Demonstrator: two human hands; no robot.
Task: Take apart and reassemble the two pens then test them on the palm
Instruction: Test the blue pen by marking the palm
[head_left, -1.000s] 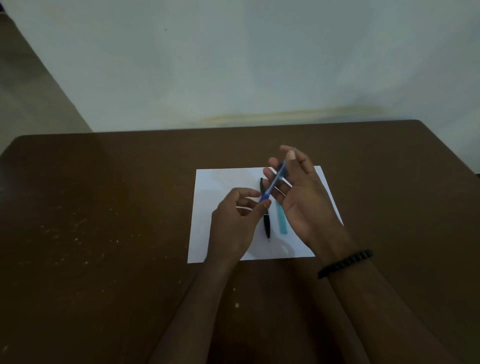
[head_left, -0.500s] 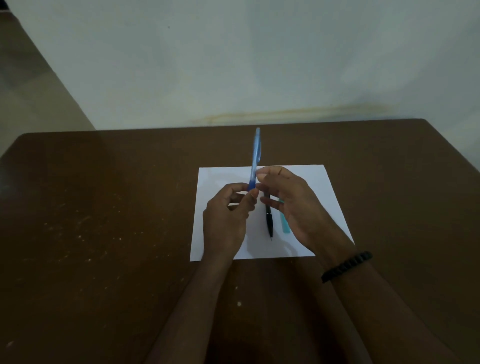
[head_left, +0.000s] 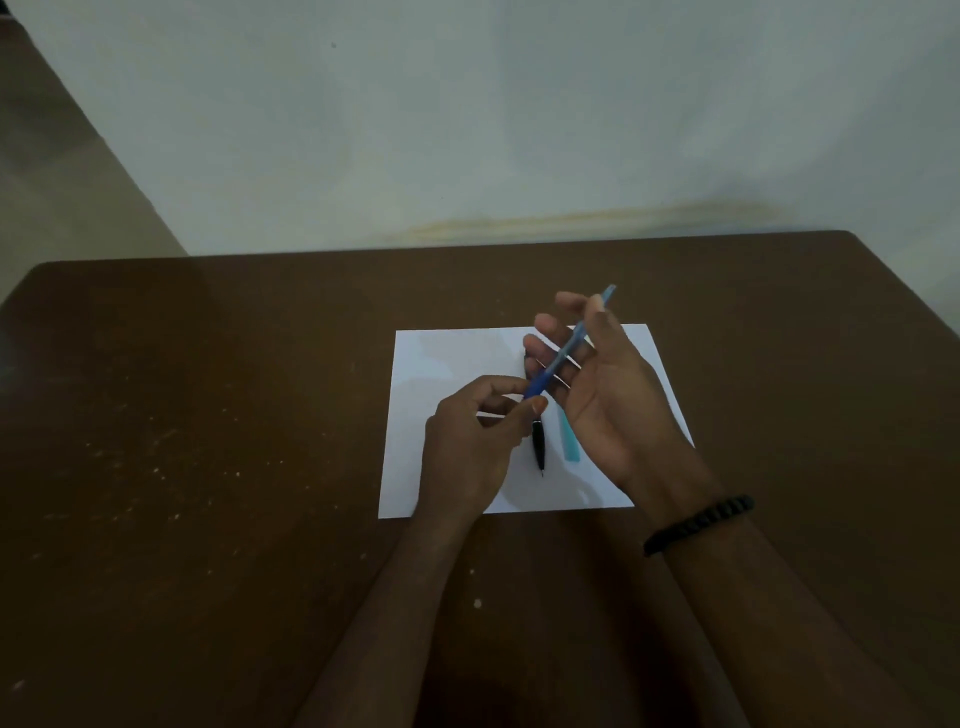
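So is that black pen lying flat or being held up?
Lying flat: the black pen rests on the white paper, untouched, tip toward the person.

Brown table (head_left: 208, 467), pale stained wall (head_left: 467, 130)

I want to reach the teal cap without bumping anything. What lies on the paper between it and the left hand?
In the head view, the black pen lies between the left hand and teal cap.

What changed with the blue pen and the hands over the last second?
The blue pen swung upright, then tilted back toward the right. The right hand pinched it briefly, then opened again behind it. The left hand kept pinching its lower end. The black pen stayed on the paper.
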